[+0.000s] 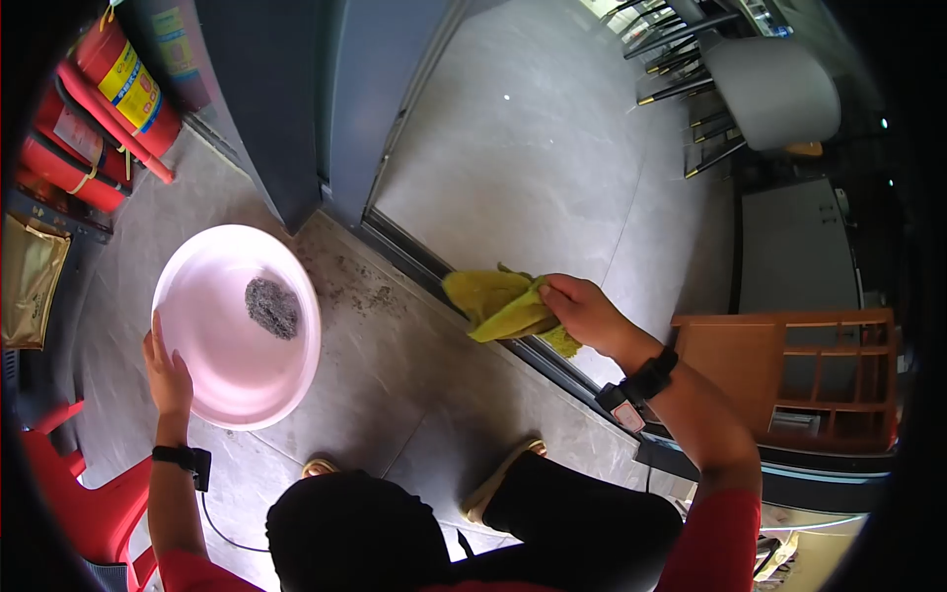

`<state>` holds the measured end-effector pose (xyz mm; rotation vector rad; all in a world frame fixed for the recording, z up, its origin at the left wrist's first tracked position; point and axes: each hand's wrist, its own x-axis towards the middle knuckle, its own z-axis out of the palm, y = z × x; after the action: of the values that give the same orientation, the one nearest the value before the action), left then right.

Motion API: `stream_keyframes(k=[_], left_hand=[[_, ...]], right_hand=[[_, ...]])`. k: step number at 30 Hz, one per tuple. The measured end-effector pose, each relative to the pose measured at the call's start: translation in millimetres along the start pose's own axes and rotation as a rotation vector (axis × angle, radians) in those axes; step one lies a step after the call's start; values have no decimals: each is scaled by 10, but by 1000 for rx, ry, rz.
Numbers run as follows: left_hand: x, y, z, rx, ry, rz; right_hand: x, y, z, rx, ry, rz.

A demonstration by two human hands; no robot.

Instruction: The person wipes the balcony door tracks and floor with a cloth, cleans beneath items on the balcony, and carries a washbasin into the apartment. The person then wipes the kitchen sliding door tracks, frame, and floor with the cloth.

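A pale pink basin (212,370) stands on the tiled floor at the left, with a clump of dark grey debris (271,308) inside it. My left hand (168,370) lies on the basin's near left rim, its fingers spread against the wall. In my right hand (587,314) is a yellow-green cloth (503,304), pinched at one end and hanging over the dark metal door track (419,264). Dark crumbs of dirt (360,286) are scattered on the floor between the basin and the track.
Red fire extinguishers (123,79) stand at the upper left, a red plastic stool (104,498) at the lower left. A dark door frame (286,109) rises behind the basin. Beyond the track are a grey chair (774,89) and a wooden rack (735,370).
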<state>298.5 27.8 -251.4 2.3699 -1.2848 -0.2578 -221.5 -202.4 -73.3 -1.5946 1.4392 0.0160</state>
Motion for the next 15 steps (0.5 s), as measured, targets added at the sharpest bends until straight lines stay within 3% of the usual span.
stream_keyframes(k=[2, 5, 9, 12, 15], left_hand=[[-67, -95, -68, -34, -23, 3], [-253, -360, -199, -3, -9, 13], [-620, -703, -248, -3, 57, -87], [-817, -764, -181, 69, 122, -124], [-937, -638, -169, 87, 154, -180]], right_hand=[[97, -149, 147, 22, -22, 34], [61, -149, 402, -107, -53, -106], [82, 129, 674, 50, -44, -146], [246, 134, 799, 87, 37, -106], [637, 65, 998, 82, 239, -326]])
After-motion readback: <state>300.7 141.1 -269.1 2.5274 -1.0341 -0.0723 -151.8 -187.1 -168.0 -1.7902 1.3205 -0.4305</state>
